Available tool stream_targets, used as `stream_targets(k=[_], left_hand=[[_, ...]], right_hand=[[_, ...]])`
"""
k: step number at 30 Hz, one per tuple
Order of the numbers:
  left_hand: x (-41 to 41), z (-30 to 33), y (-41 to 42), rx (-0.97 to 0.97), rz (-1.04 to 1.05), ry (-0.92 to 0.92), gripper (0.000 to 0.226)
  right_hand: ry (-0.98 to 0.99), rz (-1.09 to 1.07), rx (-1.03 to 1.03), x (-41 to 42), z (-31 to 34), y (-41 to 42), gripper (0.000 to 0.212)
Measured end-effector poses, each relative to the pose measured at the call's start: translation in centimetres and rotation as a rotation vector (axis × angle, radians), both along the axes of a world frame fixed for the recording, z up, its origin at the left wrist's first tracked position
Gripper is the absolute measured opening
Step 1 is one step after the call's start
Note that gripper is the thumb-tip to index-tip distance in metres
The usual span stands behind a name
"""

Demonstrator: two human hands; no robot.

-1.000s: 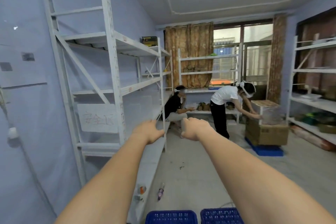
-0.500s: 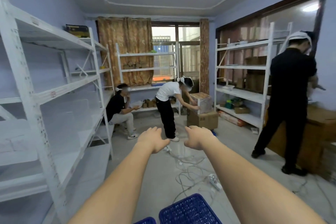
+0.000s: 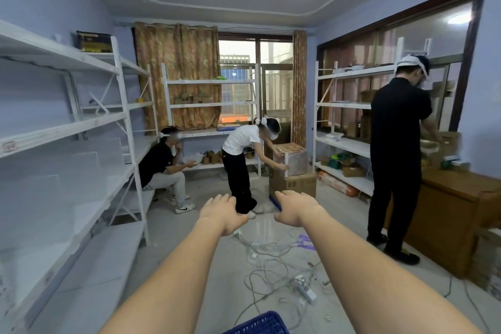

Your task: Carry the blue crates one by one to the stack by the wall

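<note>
Both arms reach straight forward at chest height over the floor. Left hand (image 3: 221, 213) is held palm down, fingers relaxed and pointing away, holding nothing. Right hand (image 3: 294, 209) is the same, loose, back of hand up, nothing in it; the two hands are near each other but apart. Blue crate (image 3: 259, 325) shows only as a corner at the bottom edge, near, between the forearms and below them, neither hand touching it. A tangle of cables (image 3: 271, 260) and a white power strip (image 3: 306, 289) lie on the floor just beyond the crate. White shelving (image 3: 67, 127) runs along the left wall. Far middle: a seated person (image 3: 162, 168) by the shelving and a bending person (image 3: 241, 160) handling a wrapped box (image 3: 294, 161) stacked on a cardboard box (image 3: 296, 184). Right: a standing person (image 3: 397, 160) in black at a wooden cabinet (image 3: 455, 214).
</note>
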State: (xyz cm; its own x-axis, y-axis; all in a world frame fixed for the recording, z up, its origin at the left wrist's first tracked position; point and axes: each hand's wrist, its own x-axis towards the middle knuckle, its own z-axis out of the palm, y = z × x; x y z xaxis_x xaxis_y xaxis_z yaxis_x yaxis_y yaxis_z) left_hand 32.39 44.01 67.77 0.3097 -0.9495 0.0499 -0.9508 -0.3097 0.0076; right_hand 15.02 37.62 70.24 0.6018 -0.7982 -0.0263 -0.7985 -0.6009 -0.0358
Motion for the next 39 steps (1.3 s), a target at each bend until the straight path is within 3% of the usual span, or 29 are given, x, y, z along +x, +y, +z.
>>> stream_targets(k=[8, 13, 22, 27, 31, 39], left_hand=[[-3.8, 0.3, -7.7, -0.082, 0.024, -0.018, 0.07], [-4.6, -4.2, -10.2, 0.058, 0.047, 0.025, 0.073], [0.8, -8.5, -12.6, 0.171, 0.125, 0.103, 0.07], [4.8, -11.1, -15.6, 0.109, 0.189, 0.162, 0.069], [4.9, -19.1, -16.7, 0.181, 0.181, 0.235, 0.073], [0.5, -45.8, -12.6, 0.625, 0.25, 0.505, 0.081]], right_hand=[[-0.015, 0.002, 0.023, -4.0, -0.4, -8.8, 0.06], [0.029, 0.023, 0.129, -3.5, -6.2, -12.1, 0.066], [0.044, 0.027, 0.176, 0.6, -11.1, -16.8, 0.067], [0.02, 0.016, 0.198, 3.7, -15.7, -18.8, 0.063], [0.087, -0.017, 0.301, 4.2, -23.7, -19.3, 0.066], [0.236, -0.06, 0.668, 1.5, -46.5, -18.2, 0.071]])
